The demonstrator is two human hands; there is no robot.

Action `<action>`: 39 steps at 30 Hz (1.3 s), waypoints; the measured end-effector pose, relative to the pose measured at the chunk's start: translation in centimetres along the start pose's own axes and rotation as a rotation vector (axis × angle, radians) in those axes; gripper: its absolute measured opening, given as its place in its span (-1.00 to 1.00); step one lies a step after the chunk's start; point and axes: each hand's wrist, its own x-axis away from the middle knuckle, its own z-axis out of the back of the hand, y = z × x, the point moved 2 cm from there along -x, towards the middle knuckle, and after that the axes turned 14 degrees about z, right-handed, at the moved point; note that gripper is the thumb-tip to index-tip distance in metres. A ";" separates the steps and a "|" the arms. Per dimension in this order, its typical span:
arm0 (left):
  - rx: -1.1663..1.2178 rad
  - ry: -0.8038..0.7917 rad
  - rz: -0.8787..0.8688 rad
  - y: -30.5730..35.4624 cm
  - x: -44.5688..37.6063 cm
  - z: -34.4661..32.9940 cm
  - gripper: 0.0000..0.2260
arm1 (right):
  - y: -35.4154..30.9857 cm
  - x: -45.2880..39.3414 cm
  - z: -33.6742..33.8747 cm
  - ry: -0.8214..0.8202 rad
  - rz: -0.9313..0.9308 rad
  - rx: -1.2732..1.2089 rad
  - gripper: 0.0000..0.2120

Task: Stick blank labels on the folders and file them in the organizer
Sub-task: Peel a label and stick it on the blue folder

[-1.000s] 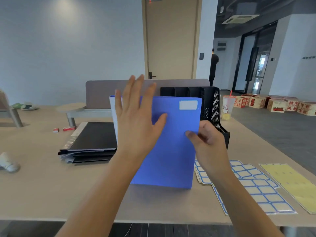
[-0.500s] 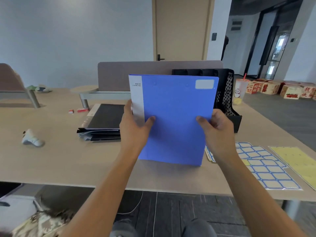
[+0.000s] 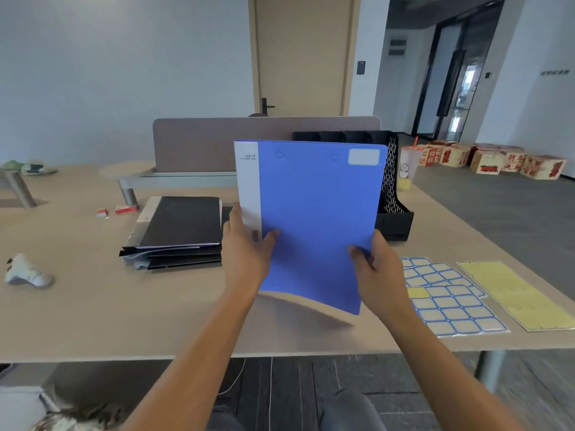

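Observation:
I hold a blue folder [image 3: 314, 213] upright above the table, its white spine strip to the left. A blank white label [image 3: 363, 157] sits stuck in its top right corner. My left hand [image 3: 245, 253] grips the folder's left edge low down, thumb on the front. My right hand [image 3: 376, 272] grips its lower right edge. The black mesh organizer [image 3: 393, 194] stands behind the folder, mostly hidden by it. A stack of black folders [image 3: 180, 231] lies to the left. Sheets of blue-bordered blank labels [image 3: 448, 297] lie on the table to the right.
A yellow backing sheet [image 3: 519, 293] lies at the far right near the table edge. A plastic cup [image 3: 408, 168] stands behind the organizer. A grey divider panel [image 3: 199, 144] runs across the table. A white object [image 3: 26, 272] and small red items [image 3: 124, 209] lie left.
My left hand went from lying flat on the folder's front to gripping its left edge. Both hands lifted the folder off the table and stood it upright.

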 end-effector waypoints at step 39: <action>-0.383 -0.365 -0.259 -6.5 -12.3 -15.2 -0.38 | 7.7 -23.8 -10.6 0.242 0.109 0.427 -0.89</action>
